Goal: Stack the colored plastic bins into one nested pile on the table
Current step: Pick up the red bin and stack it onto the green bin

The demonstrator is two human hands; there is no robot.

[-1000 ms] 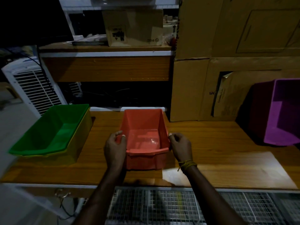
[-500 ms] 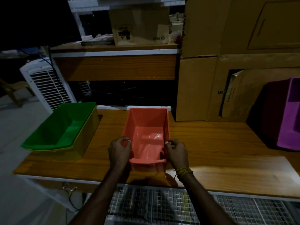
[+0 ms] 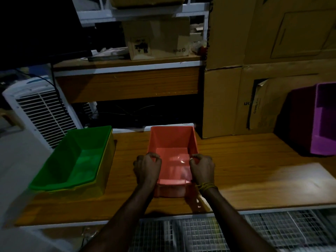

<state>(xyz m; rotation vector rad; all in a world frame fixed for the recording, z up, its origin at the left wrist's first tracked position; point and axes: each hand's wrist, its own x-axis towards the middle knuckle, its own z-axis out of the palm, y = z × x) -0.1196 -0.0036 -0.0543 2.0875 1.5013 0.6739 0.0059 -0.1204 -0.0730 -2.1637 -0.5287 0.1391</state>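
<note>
Now both hands grip the red bin point(image 3: 171, 142) at mid-bench point(image 3: 254, 164): left hand point(image 3: 147, 169) curled over its left wall, right hand point(image 3: 201, 169) over its right wall. Left of it, a green bin point(image 3: 72, 159) sits nested in a yellow bin point(image 3: 103, 171). A purple bin point(image 3: 323, 120) stands far right.

A small cardboard box point(image 3: 156, 38) on the far shelf carries a printed word at its lower right corner, upside down and reading roughly "pico", beside a round no-entry style symbol; a dark handling pictogram on its left face is too blurred to read. To the right, a large cardboard carton point(image 3: 227, 102) shows the cut-off letters "uc", and the paper envelope point(image 3: 261, 108) tucked into it bears illegible vertical print.
</note>
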